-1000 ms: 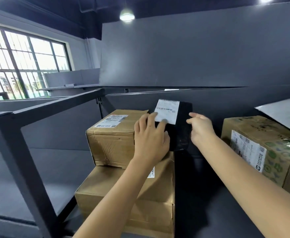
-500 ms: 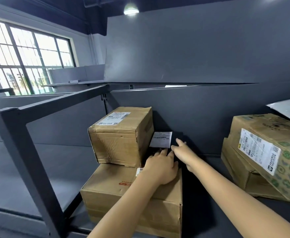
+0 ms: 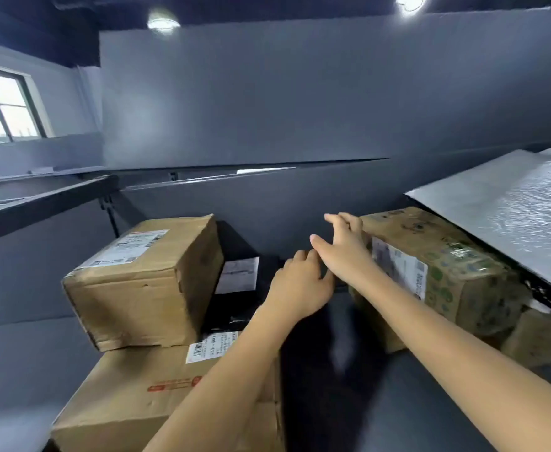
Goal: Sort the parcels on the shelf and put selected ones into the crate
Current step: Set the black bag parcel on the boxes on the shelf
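A black parcel [image 3: 235, 308] with a white label lies on a large flat carton [image 3: 156, 393], wedged behind a smaller brown carton [image 3: 143, 282] stacked on the same flat carton. My left hand [image 3: 300, 288] hovers just right of the black parcel, fingers loosely curled, holding nothing. My right hand [image 3: 342, 252] reaches to the near left corner of a green-printed carton [image 3: 447, 269] on the right, fingers spread and touching its edge. No crate is in view.
A silver padded mailer [image 3: 502, 216] leans over the green-printed carton. More brown cartons [image 3: 541, 337] sit under it at far right. The dark shelf floor [image 3: 349, 386] lies between the two stacks, with a grey back panel [image 3: 267, 207] behind.
The black parcel was held upright in both hands, then laid down behind the smaller carton. Both hands have let go; the right hand has moved right to the green-printed carton.
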`<state>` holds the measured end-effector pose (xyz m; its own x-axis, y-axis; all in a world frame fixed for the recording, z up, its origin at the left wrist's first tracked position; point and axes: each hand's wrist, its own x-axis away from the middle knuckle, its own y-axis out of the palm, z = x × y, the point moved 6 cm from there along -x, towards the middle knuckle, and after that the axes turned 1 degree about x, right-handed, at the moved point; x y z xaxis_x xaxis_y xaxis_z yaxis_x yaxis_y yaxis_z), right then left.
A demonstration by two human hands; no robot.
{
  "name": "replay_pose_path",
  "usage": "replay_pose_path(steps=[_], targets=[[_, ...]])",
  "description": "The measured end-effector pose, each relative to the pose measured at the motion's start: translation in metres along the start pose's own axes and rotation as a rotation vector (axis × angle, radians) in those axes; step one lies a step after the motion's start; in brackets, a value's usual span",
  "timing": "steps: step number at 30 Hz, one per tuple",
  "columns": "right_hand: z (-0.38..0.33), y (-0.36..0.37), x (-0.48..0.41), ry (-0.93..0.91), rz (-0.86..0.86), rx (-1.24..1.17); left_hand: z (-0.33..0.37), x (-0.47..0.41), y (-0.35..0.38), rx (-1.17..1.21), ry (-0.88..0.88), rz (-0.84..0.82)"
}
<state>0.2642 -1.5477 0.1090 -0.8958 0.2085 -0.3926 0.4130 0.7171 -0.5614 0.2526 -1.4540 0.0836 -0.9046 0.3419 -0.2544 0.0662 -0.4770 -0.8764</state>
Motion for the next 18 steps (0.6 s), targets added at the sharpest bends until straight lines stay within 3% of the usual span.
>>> replay_pose_path(steps=[5, 9, 12, 16, 18], targets=[[0.021, -0.091, 0.010, 0.034, 0.136, 0.085, 0.063, -0.028, 0.029, 0.200, 0.087, -0.025], [0.030, -0.147, 0.031, 0.061, 0.202, 0.507, 0.116, -0.037, 0.041, 0.276, 0.208, -0.004], [0.038, -0.169, 0.041, 0.135, 0.108, 0.883, 0.150, -0.042, 0.049, 0.222, 0.256, 0.036], [0.069, -0.190, 0.044, 0.391, -0.093, 1.031, 0.174, -0.042, 0.054, 0.206, 0.243, 0.042], [0.080, -0.190, 0.045, 0.417, -0.159, 1.065, 0.178, -0.041, 0.057, 0.210, 0.260, 0.026]])
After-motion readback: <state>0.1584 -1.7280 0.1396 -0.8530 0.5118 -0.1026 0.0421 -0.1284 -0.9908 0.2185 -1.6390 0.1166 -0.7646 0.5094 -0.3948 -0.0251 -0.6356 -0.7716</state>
